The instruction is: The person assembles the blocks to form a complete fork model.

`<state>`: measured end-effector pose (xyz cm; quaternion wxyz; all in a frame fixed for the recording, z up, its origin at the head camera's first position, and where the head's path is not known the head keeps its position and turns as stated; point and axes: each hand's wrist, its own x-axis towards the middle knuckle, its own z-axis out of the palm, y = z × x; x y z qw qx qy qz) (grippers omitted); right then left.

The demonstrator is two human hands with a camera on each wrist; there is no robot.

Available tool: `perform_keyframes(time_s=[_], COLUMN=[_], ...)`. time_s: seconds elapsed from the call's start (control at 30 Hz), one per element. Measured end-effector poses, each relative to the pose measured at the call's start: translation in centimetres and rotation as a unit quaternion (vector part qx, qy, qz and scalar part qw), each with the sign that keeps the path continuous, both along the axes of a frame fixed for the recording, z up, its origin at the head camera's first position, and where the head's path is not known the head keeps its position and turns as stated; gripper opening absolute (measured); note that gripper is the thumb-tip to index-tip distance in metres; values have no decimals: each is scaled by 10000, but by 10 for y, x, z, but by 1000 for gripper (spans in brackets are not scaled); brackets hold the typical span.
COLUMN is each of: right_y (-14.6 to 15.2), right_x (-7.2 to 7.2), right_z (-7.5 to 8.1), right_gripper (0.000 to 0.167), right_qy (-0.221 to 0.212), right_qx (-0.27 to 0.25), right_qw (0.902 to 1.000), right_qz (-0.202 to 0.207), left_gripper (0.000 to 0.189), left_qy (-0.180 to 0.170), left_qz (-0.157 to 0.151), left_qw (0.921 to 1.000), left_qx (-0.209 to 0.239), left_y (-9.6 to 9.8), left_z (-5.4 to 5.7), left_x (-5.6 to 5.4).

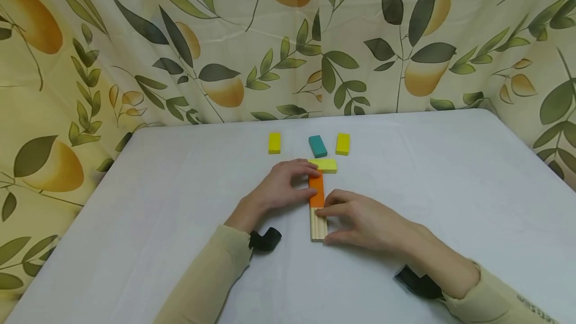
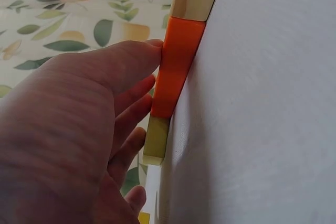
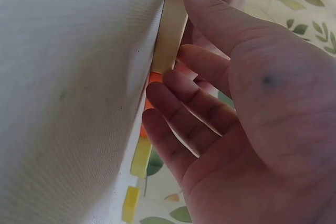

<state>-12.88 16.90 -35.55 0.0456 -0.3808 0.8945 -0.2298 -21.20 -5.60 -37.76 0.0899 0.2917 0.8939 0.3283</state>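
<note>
Three blocks lie joined in a T on the white cloth: a plain wooden block (image 1: 318, 230) nearest me, an orange block (image 1: 317, 184) beyond it, and a lime-yellow block (image 1: 328, 166) crosswise at the far end. My left hand (image 1: 284, 185) comes from the left; its thumb touches the orange block's side, and its loosely bent fingers reach the far end of the orange block by the lime-yellow one. From the right, my right hand (image 1: 366, 219) holds the wooden block, with the thumb at its near end and the index finger on top. In the right wrist view, the other fingers extend along the row.
Beyond the T lie a yellow block (image 1: 274, 143) at left, a teal block (image 1: 317, 146) set askew, and another yellow block (image 1: 342, 144) at right. A curtain with fruit and leaf print (image 1: 279, 39) hangs behind the white-covered table (image 1: 148, 189).
</note>
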Motion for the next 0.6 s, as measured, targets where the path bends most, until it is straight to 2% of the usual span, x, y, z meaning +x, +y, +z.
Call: perform_keyframes(time_s=[0.13, 0.37, 0.6], right_y=[-1, -1, 2], right_x=[0, 0, 0], right_z=[1, 1, 5], right_gripper=[45, 45, 51], right_qy=[-70, -93, 0], right_qx=[36, -66, -346], right_qw=[10000, 9999, 9985], right_qz=[0, -24, -427], left_gripper=[36, 34, 35], left_qy=[53, 346, 449], left_qz=[-17, -130, -226], left_qw=[10000, 9993, 9987], left_qx=[34, 12, 99], left_y=[-1, -2, 0], left_z=[-1, -1, 0], left_x=[0, 2, 5])
